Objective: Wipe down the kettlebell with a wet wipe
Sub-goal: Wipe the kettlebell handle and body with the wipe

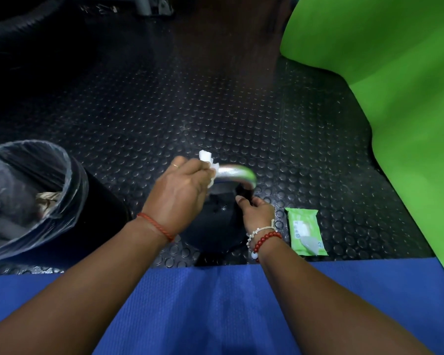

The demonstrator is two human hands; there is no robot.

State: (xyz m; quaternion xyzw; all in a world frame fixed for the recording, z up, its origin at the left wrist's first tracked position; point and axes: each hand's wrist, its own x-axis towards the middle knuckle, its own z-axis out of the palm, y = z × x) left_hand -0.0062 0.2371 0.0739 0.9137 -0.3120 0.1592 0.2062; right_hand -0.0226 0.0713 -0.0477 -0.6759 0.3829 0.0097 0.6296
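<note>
A black kettlebell [215, 224] with a shiny silver handle [237, 172] stands on the studded rubber floor just beyond a blue mat. My left hand [180, 190] grips a white wet wipe [208, 160] wrapped round the left part of the handle. My right hand [256, 210] holds the right side of the kettlebell where the handle meets the body, its fingers curled over it. The lower body of the kettlebell is partly hidden behind my wrists.
A green pack of wet wipes [305, 231] lies on the floor right of the kettlebell. A bin lined with a clear bag [23, 201] stands at the left. A green mat [395, 98] fills the right side, and a blue mat [215, 303] lies under my forearms.
</note>
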